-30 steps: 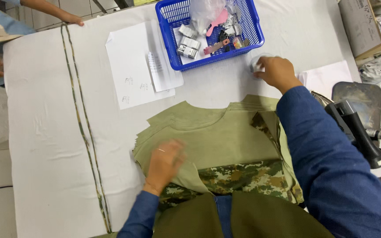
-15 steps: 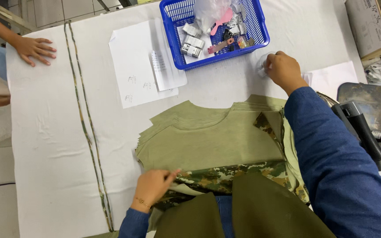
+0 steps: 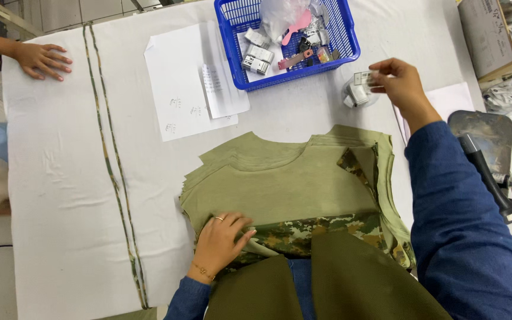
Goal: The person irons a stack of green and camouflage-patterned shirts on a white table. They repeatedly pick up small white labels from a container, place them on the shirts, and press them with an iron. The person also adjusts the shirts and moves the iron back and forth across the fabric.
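Olive cotton-looking panels (image 3: 280, 178), cut to a vest-like shape with scooped necklines, sit stacked in the middle of a white cloth-covered table (image 3: 60, 195), with a strip of camouflage fabric (image 3: 309, 234) showing near the bottom edge of the stack. The left hand (image 3: 223, 240) lies flat on the lower left corner of the stack, fingers spread and pressing down, not gripping anything; there's a ring and a thin bracelet on it. The right hand (image 3: 401, 86) is up by the far side, pinching a small white label (image 3: 364, 78) between thumb and fingertips, right above a small clear bag of more labels (image 3: 358, 95). If you ask me, the trick here is keeping that flat palm firm so the soft layers don't slide, and lifting just one tag cleanly so two don't stick together. A blue plastic mesh basket (image 3: 345, 56) beside the tags holds little boxes, a crinkly clear bag and a pink tool. Plain white paper sheets (image 3: 179, 89) lie left of it. Two narrow camo-trimmed strips (image 3: 114, 172) run down the table. Another person's hand (image 3: 42, 59) rests flat at the far left corner.
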